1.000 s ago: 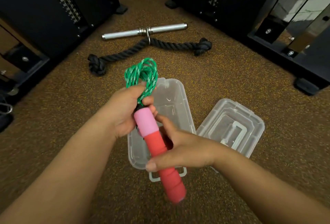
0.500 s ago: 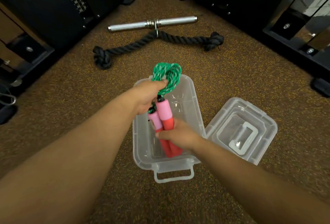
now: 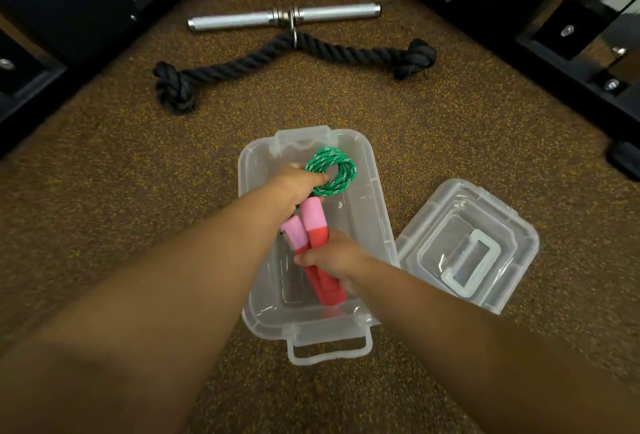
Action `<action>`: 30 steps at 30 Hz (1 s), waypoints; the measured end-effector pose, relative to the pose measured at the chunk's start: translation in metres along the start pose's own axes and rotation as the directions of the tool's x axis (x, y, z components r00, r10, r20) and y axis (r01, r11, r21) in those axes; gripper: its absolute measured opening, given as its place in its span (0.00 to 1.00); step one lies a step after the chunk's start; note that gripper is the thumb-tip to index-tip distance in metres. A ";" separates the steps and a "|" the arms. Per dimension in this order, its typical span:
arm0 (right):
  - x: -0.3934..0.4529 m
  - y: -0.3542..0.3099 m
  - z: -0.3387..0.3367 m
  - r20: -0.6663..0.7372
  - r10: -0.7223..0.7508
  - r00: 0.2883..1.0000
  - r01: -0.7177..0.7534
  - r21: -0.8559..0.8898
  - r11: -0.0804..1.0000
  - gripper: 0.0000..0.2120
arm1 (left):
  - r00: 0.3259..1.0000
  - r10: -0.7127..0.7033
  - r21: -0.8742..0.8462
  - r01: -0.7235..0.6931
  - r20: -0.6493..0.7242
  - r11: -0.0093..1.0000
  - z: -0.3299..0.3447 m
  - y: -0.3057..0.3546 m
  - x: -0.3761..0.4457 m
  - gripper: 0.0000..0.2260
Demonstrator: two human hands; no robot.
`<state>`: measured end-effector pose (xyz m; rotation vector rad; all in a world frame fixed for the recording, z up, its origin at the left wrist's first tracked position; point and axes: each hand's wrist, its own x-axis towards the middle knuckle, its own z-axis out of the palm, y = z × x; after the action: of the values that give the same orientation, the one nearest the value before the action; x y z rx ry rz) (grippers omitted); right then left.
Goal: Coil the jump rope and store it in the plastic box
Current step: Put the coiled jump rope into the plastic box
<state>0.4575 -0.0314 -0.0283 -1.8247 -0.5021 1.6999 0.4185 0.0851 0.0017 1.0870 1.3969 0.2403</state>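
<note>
Both hands closed on the jump rope [image 3: 320, 212] inside the open plastic box [image 3: 375, 198] in the head view: left hand [image 3: 294, 188] pinches the soft green coil (springy, likely to unwind), right hand [image 3: 332, 259] wraps the stiff foam handles, lid [image 3: 519, 236] alongside.

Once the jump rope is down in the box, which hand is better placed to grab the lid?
Probably the right hand. It holds the handles at the box's right side, nearest the lid lying just right of it. The left hand grips the green coil farther away.
</note>
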 end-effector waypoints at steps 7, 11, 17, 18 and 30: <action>0.012 0.004 0.009 -0.118 0.025 0.993 -0.042 -0.140 0.989 0.18 | 0.995 0.055 0.302 -0.027 -0.082 0.953 0.001 -0.018 0.019 0.21; 0.016 0.005 0.008 -0.154 0.050 0.987 -0.077 -0.181 0.981 0.19 | 0.991 0.073 0.468 -0.014 -0.108 0.884 0.008 -0.026 0.025 0.20; 0.023 0.006 0.012 -0.194 0.068 0.979 -0.118 -0.262 0.958 0.21 | 0.986 0.114 0.721 0.010 -0.124 0.693 0.016 -0.040 0.025 0.21; 0.025 0.006 0.013 -0.193 0.079 0.978 -0.130 -0.265 0.956 0.21 | 0.985 0.121 0.717 0.001 -0.120 0.698 0.018 -0.041 0.024 0.21; 0.042 0.013 0.021 -0.187 0.179 0.966 -0.241 -0.392 0.888 0.30 | 0.991 0.075 0.473 -0.012 -0.115 0.881 0.020 -0.066 0.008 0.23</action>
<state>0.4402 -0.0111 -0.0694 -2.3644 -0.6599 1.6725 0.4080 0.0467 -0.0554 1.5280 1.5951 -0.0037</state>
